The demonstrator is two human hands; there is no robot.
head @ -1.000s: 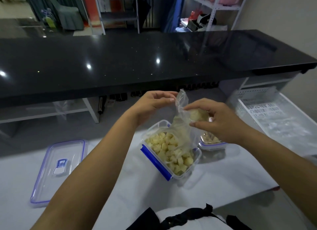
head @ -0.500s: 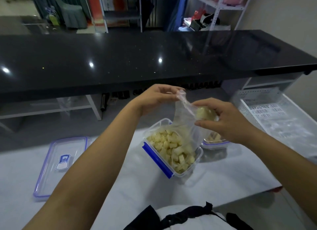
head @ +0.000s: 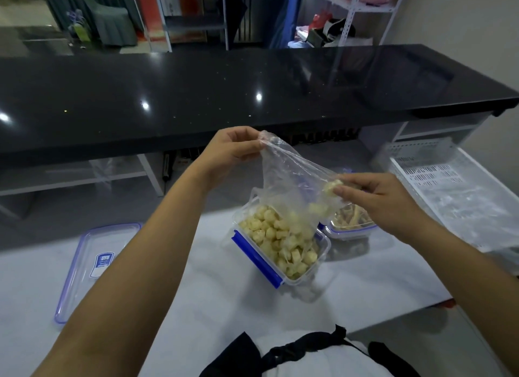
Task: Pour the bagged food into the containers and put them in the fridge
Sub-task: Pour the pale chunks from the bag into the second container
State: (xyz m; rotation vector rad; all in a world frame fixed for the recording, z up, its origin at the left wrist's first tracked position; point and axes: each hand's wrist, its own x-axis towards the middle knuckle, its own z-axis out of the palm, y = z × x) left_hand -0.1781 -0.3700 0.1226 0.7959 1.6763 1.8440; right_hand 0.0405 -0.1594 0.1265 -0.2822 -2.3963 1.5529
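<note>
A clear plastic bag (head: 289,177) hangs upturned over an open clear container (head: 318,267) with blue clips, which holds many pale yellow food cubes (head: 280,242). My left hand (head: 233,149) pinches the bag's upper corner. My right hand (head: 376,199) pinches its other corner, squeezing a few cubes still stuck inside the plastic. A second container (head: 351,230) with pale strips of food sits just behind, partly hidden by my right hand.
The container's lid (head: 92,267) lies flat on the white table (head: 196,315) at the left. A white perforated basket (head: 449,185) stands at the right. A long black counter (head: 224,95) runs across behind the table.
Both hands lifted the bag and pulled its corners apart. More cubes have dropped into the container, and only a few stay in the bag by my right fingers.
</note>
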